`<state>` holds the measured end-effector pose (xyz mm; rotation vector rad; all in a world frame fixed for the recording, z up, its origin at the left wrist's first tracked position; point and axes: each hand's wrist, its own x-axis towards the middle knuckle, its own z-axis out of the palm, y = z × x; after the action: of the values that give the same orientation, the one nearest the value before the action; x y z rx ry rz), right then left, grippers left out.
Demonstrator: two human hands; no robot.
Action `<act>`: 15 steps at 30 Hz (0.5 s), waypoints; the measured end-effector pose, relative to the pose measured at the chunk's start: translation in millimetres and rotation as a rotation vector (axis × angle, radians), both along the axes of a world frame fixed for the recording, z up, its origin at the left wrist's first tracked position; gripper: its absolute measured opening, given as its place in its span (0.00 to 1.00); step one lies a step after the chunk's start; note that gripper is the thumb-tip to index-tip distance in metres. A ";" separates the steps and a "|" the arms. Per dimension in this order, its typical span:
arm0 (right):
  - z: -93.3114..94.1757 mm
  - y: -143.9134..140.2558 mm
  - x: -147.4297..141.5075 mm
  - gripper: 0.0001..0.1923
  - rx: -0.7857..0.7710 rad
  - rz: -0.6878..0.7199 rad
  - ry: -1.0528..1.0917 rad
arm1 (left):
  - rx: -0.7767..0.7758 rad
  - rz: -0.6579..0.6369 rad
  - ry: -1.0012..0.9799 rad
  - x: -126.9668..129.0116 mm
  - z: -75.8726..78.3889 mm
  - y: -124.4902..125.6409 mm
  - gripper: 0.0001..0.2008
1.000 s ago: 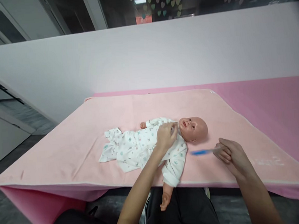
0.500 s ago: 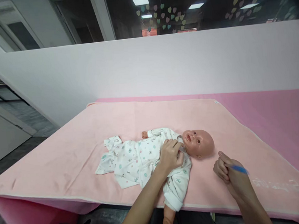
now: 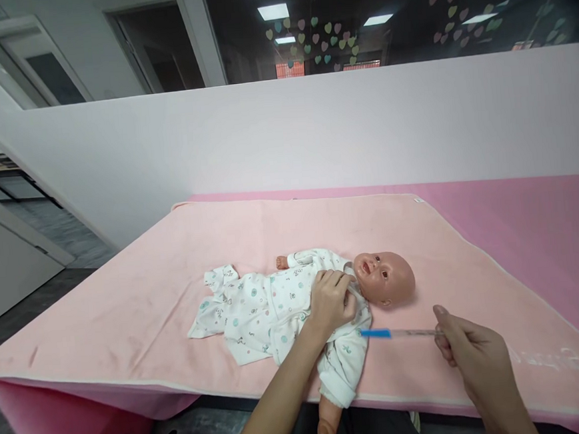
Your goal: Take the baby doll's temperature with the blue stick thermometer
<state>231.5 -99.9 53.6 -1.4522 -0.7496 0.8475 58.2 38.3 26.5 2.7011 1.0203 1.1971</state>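
Head view: a baby doll (image 3: 326,294) lies on its back across the middle of a pale pink blanket (image 3: 150,301), head to the right and legs to the left, so its chest faces up toward the person. It wears a white printed romper (image 3: 261,306) whose empty leg ends spread flat to the left. The doll's near arm hangs over the near edge of the blanket, its bare hand dangling below.

The person's left hand (image 3: 330,302) rests on the doll's upper chest just beside the chin, fingers curled and pinching the romper at the neckline; this grip seems to lift or part the collar and steady the doll. The right hand (image 3: 473,356) is closed around the clear end of a thin stick-like tool (image 3: 399,333), apparently a thermometer, held level with its blue tip pointing left at the doll's near shoulder, close to the sleeve but not clearly touching it. Holding it by the far end keeps the tip free.

Under the blanket a darker pink cover (image 3: 546,237) stretches to the right, and a white partition wall (image 3: 283,130) stands behind the table.
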 end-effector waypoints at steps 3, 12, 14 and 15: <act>7.6 -6.9 1.6 0.27 0.020 0.086 0.143 | -0.048 0.138 -0.028 0.9 2.9 -1.9 0.09; 20.6 -9.3 -3.5 0.28 0.005 0.085 0.102 | -0.095 0.269 -0.054 2.0 3.0 -1.7 0.02; 18.9 -7.1 -5.7 0.27 -0.004 0.014 0.045 | -0.101 0.258 -0.058 1.4 3.2 -2.0 0.02; 18.7 -6.8 -5.8 0.27 0.003 0.005 0.055 | -0.105 0.254 -0.062 1.1 3.3 -2.1 0.02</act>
<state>225.7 -106.7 72.3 -1.4191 -0.7138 0.8864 59.3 36.2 29.9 2.4966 1.4076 1.2132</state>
